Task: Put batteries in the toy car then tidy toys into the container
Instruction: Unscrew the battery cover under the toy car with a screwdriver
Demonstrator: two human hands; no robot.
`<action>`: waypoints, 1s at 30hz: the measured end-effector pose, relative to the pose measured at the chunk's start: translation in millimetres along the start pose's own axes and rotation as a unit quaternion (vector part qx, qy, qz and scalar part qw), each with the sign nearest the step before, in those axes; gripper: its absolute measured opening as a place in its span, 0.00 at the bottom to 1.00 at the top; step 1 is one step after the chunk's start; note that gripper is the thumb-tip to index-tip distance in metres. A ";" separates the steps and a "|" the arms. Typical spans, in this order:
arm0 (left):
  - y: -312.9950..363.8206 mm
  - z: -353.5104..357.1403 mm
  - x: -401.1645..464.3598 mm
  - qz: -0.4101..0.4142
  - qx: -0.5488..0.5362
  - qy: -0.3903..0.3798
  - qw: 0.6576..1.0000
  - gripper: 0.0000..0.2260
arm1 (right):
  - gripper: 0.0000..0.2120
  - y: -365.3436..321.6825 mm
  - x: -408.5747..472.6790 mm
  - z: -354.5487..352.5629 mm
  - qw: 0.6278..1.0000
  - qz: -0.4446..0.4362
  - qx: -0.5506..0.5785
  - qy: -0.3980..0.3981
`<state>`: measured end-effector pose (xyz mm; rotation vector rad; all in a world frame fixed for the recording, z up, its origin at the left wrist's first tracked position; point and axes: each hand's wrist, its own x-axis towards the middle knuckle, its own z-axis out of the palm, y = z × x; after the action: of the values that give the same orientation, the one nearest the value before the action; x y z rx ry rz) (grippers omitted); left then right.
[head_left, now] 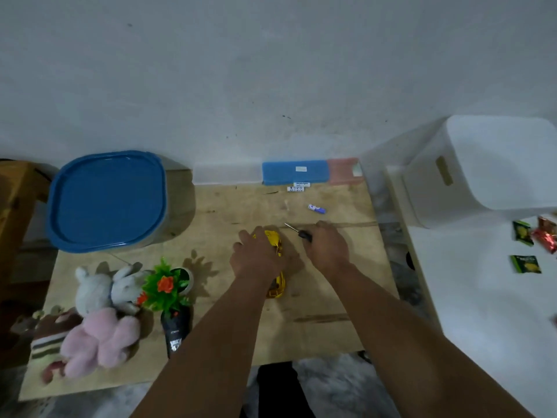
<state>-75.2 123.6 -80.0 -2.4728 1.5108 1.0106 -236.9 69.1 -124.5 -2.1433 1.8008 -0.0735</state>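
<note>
Both hands work mid-table: the left hand [256, 254] grips a yellow toy car [275, 267] lying on the wooden table [316, 297], while the right hand [327, 245] clasps a screwdriver [298, 230]. Loose batteries [316, 209] lie beyond; a blue-lidded container [108, 200] stands at left.

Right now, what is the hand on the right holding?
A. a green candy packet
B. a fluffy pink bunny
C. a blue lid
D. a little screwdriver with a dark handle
D: the right hand curls around the dark handle of a small metal-tipped screwdriver, while the left hand rests on the yellow plastic toy car on the wooden table.
</note>
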 end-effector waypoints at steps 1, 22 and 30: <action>-1.7 5.0 2.1 -0.002 0.003 0.006 1.000 0.40 | 0.11 0.3 -0.3 3.2 1.000 -0.001 0.001 0.009; -65.5 -92.9 -74.1 0.042 -0.617 -0.038 0.785 0.20 | 0.09 -86.4 -57.4 -104.1 0.939 -0.036 0.341 0.014; -85.9 -118.4 -124.4 0.062 -0.718 -0.171 0.672 0.20 | 0.15 -161.0 -109.5 -135.0 0.918 -0.101 0.383 -0.018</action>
<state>16.2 218.0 60.0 -2.2973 0.6620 3.4115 -140.1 167.0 68.4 -1.7090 1.2152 -0.6658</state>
